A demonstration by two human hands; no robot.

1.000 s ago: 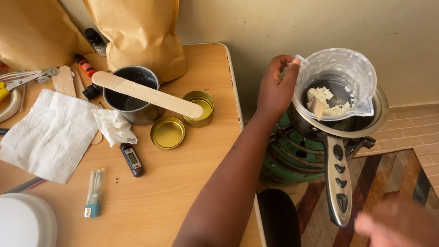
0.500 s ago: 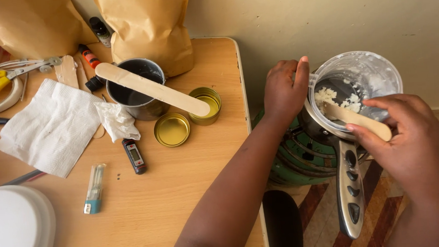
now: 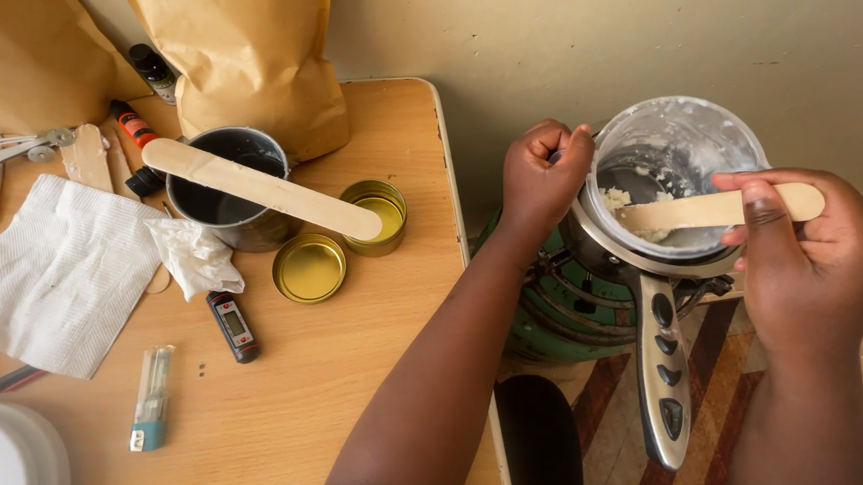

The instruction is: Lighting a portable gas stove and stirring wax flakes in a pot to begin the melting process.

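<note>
Scanning left to right: white paper towel flat on the wooden table, crumpled tissue beside it, small black digital thermometer below that. Two tall brown paper bags stand at the back against the wall, plain, no label I can make out; a small dark bottle sits between them and an orange-capped tube lies in front. Dark metal pot with a long flat wooden stick laid across its rim, then an open gold tin and its gold lid just beside it.

Off the table edge — my left hand is clenched on the rim of the clear plastic jug, which sits inside the steel saucepan on the green stove. My right hand grasps a wooden stirring stick between thumb and fingers.

Change: half a second ago the stick pointed down at an angle into the white flakes; now it lies nearly level across the jug, tip in the flakes — the stirring is under way, flakes still solid lumps. A second ago my right hand was blurred low and held nothing.
</note>
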